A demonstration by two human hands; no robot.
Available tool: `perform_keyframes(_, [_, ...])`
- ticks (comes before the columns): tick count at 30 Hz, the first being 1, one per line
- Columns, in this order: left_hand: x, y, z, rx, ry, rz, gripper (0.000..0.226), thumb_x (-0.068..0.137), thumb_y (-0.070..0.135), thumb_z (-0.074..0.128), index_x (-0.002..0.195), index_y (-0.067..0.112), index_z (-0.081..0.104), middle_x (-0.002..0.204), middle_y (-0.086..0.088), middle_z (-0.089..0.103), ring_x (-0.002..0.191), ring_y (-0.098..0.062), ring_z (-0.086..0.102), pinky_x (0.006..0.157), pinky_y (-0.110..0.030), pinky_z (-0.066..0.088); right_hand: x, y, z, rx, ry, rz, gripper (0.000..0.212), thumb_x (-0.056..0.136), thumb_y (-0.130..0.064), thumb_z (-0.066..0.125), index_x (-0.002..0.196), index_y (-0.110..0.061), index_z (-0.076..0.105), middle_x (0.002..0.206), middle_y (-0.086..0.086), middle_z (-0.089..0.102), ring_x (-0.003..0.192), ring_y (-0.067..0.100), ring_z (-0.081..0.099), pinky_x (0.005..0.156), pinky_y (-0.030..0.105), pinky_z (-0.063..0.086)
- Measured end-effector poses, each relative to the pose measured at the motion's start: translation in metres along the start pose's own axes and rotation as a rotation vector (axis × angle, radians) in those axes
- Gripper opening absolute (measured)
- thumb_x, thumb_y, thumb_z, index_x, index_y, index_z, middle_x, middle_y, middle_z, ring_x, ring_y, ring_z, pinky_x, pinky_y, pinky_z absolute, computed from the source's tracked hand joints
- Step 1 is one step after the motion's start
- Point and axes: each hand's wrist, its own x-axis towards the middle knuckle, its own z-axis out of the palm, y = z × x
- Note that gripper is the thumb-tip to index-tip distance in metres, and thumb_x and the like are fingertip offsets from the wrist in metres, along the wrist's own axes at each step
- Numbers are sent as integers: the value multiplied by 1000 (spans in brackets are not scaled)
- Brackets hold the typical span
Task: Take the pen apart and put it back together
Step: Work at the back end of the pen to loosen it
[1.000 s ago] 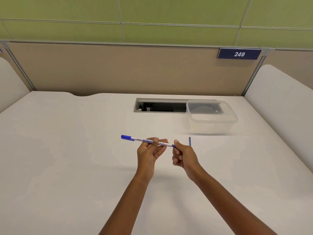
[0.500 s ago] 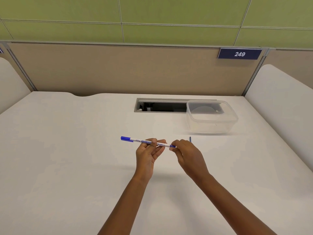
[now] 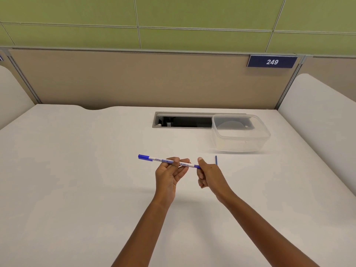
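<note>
A white marker pen [image 3: 163,160] with a blue cap at its left end is held level above the white desk [image 3: 77,180]. My left hand [image 3: 169,176] pinches the barrel near its middle between thumb and fingers. My right hand [image 3: 210,175] grips the blue right end of the pen, thumb up, fingers curled around it. A thin blue rod [image 3: 216,160], a pen part, lies on the desk just behind my right hand, partly hidden by it.
A clear plastic container [image 3: 240,134] stands at the back right of the desk, next to a rectangular cable opening [image 3: 183,120]. Beige partition walls close off the back and white panels both sides.
My right hand has turned at the pen's right end, its thumb now raised. The pen and my left hand have hardly moved.
</note>
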Motion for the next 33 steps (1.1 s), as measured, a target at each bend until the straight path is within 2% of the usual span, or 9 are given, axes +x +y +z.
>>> perform_keyframes(3, [1,0,-3,-10,19,6,12,91,7,48,83,6,58,70,-5,76,70,-19,73,59,-20,58,-5,7,-3,-458,119,-314,33,93,-37,42,67,-20,52,50,-9,46,49,8,46,53,27,36])
perform_keyframes(6, [2,0,-4,-5,35,4,13,91,7,48,84,6,59,70,-5,76,71,-19,73,59,-21,58,-7,13,-5,-665,175,-520,14,89,-31,53,92,-18,56,68,-3,55,66,15,52,56,30,42])
perform_keyframes(10, [1,-1,-3,-4,31,-9,12,90,7,49,84,6,60,69,-5,76,70,-20,73,59,-21,58,-6,12,-6,-807,217,-668,12,88,-20,56,86,-9,60,74,9,60,67,22,47,53,33,38])
perform_keyframes(14, [0,-1,-3,-4,20,-20,13,91,6,48,84,6,59,69,-6,76,70,-20,73,58,-21,58,-3,13,-7,-652,144,-557,18,91,-20,50,77,-12,58,69,1,51,70,18,43,61,32,36])
perform_keyframes(19, [-2,-3,-2,6,2,-24,13,91,7,48,83,6,58,69,-6,76,69,-20,73,59,-21,58,-2,8,-4,-225,50,-249,49,94,-25,43,45,-21,39,43,-6,41,48,14,40,55,29,32])
perform_keyframes(23, [-2,-4,-3,20,0,-20,12,91,7,48,84,5,57,70,-6,76,69,-19,73,59,-20,58,1,2,-3,172,-138,115,55,95,-32,38,42,-17,34,32,-10,33,38,12,43,55,25,38])
perform_keyframes(25, [-3,-4,-4,19,9,-23,11,91,7,48,84,5,57,69,-5,76,68,-19,73,59,-20,58,1,2,-3,193,-157,151,56,95,-34,36,42,-17,36,33,-8,35,40,12,44,53,24,39])
perform_keyframes(28, [-2,-3,-6,3,20,-18,12,91,7,48,84,5,57,69,-5,76,69,-18,73,59,-20,58,-2,4,-1,-104,-45,-40,50,95,-37,37,52,-16,50,43,-5,49,49,12,49,54,22,40])
perform_keyframes(33, [0,-3,-8,1,34,-17,12,91,7,48,86,6,58,70,-5,76,70,-19,73,58,-20,58,-5,13,-4,-656,147,-534,12,87,-27,57,85,-16,56,74,0,60,70,16,52,59,24,39])
